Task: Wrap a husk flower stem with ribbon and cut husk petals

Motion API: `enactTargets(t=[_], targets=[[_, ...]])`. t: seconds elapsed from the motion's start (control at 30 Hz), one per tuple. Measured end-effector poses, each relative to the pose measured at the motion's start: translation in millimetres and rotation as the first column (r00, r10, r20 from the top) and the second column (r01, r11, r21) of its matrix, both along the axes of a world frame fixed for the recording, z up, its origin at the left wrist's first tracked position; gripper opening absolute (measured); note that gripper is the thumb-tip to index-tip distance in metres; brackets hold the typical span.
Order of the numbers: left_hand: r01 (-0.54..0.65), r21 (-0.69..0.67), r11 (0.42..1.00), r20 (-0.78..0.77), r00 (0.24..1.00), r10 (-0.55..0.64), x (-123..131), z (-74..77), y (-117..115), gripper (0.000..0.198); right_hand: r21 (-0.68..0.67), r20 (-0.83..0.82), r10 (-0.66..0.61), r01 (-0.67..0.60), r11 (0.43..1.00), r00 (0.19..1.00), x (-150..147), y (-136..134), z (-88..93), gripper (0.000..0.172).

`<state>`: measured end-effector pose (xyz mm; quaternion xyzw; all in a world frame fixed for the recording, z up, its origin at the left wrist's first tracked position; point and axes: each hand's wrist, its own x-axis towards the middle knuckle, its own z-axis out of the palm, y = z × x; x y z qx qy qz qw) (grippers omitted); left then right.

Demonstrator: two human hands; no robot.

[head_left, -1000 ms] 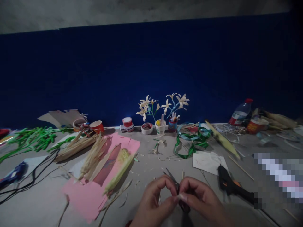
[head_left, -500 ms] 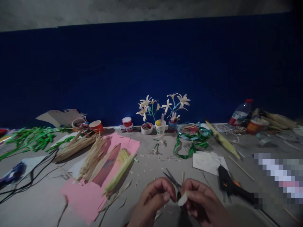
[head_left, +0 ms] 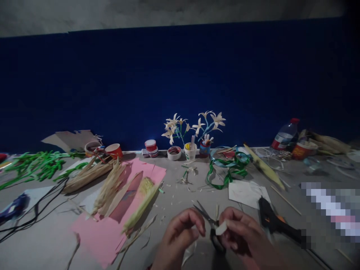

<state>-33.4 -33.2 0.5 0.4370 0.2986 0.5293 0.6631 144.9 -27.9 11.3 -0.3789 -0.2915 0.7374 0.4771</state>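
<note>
Between finger and thumb, my right hand pinches a small pale petal-shaped piece of corn husk. My left hand is just left of it, thumb and forefinger curved and parted, with nothing seen between them. On the table between my hands lie black-handled scissors, blades pointing away and apart. A pale husk scrap lies partly behind my left hand. Beyond the scissors, a small white flower lies among tiny husk clippings.
Corn husks lie on pink paper at left. Green pipe cleaners are piled farther left. A black glue gun lies right of my right hand. Green ribbon, a white cup and husk flowers stand or lie at the back.
My hands have drawn slightly apart. The husk piece has moved a little right and up with my right hand, uncovering more of the scissors' handles.
</note>
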Motion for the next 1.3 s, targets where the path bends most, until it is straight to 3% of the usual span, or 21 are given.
enactTargets(t=[0.1, 0.17, 0.27, 0.3, 0.37, 0.43, 0.47, 0.5, 0.57, 0.63, 0.67, 0.73, 0.77, 0.83, 0.93, 1.17, 1.23, 1.3], targets=[[0.017, 0.042, 0.999, -0.14, 0.99, -0.011, 2, 1.8, -1, 0.026, 0.003, 0.017, 0.019, -0.019, 1.0, 1.0, -2, -2, -0.8, 0.03], [0.025, 0.008, 1.0, -0.143, 0.989, -0.024, 5, -1.1, -1, 0.026, 0.042, 0.049, 0.024, -0.026, 0.999, 0.999, -4, -5, -4.9, 0.028], [0.045, -0.077, 0.996, -0.034, 0.998, -0.048, 8, -5.4, 1, 0.024, 0.29, 0.198, -0.096, 0.036, 0.956, 0.975, -6, -8, -13.1, 0.019], [0.048, -0.097, 0.994, 0.0, 0.999, -0.048, 9, -5.9, 2, 0.023, 0.423, 0.257, -0.186, 0.062, 0.904, 0.948, -5, -9, -15.1, 0.015], [0.05, -0.132, 0.99, 0.042, 0.998, -0.044, 10, -5.6, 4, 0.019, 0.7, 0.348, -0.374, 0.027, 0.713, 0.86, -3, -9, -17.0, 0.022], [0.066, -0.168, 0.984, 0.076, 0.996, -0.054, 12, -5.2, 4, 0.016, 0.859, 0.401, -0.517, -0.115, 0.499, 0.756, -1, -7, -15.7, 0.03], [0.088, -0.193, 0.977, 0.094, 0.993, -0.071, 13, -5.4, 5, 0.015, 0.887, 0.423, -0.564, -0.195, 0.419, 0.71, 0, -7, -14.5, 0.031], [0.107, -0.211, 0.971, 0.105, 0.991, -0.087, 14, -5.8, 4, 0.015, 0.895, 0.438, -0.604, -0.261, 0.361, 0.666, 1, -6, -13.2, 0.031], [0.071, -0.17, 0.983, 0.044, 0.997, -0.064, 13, -7.1, 3, 0.016, 0.89, 0.454, -0.671, -0.341, 0.304, 0.586, 4, -6, -11.3, 0.028], [-0.107, 0.101, 0.989, -0.16, 0.979, 0.122, 10, -8.0, 0, 0.012, 0.886, 0.439, -0.734, -0.388, 0.255, 0.519, 6, -6, -11.1, 0.027], [-0.178, 0.325, 0.929, -0.271, 0.923, 0.272, 8, -7.9, -1, 0.012, 0.882, 0.432, -0.758, -0.403, 0.243, 0.489, 7, -6, -11.4, 0.027], [-0.144, 0.721, 0.677, -0.382, 0.732, 0.563, 3, -6.3, -3, 0.026, 0.874, 0.425, -0.784, -0.429, 0.227, 0.452, 8, -6, -11.7, 0.026], [-0.078, 0.826, 0.558, -0.387, 0.642, 0.662, 1, -4.9, -4, 0.032, 0.871, 0.424, -0.789, -0.439, 0.221, 0.445, 7, -6, -11.4, 0.026], [0.019, 0.904, 0.428, -0.374, 0.521, 0.767, 0, -1.5, -4, 0.036, 0.864, 0.428, -0.782, -0.459, 0.206, 0.453, 5, -6, -10.0, 0.027], [0.022, 0.922, 0.387, -0.355, 0.449, 0.82, 2, 2.5, -4, 0.036, 0.857, 0.424, -0.787, -0.48, 0.188, 0.449, 2, -6, -6.8, 0.028], [0.03, 0.946, 0.323, -0.302, 0.44, 0.846, 5, -2.6, -6, 0.036, 0.858, 0.423, -0.772, -0.484, 0.172, 0.475, -3, -8, -5.9, 0.029], [0.031, 0.948, 0.315, -0.298, 0.422, 0.856, 0, -3.7, -7, 0.037, 0.861, 0.427, -0.773, -0.473, 0.188, 0.47, -2, -8, -8.6, 0.027], [-0.014, 0.949, 0.316, -0.284, 0.4, 0.871, -8, -3.0, -8, 0.038, 0.87, 0.444, -0.768, -0.428, 0.246, 0.462, 0, -9, -11.5, 0.024]])
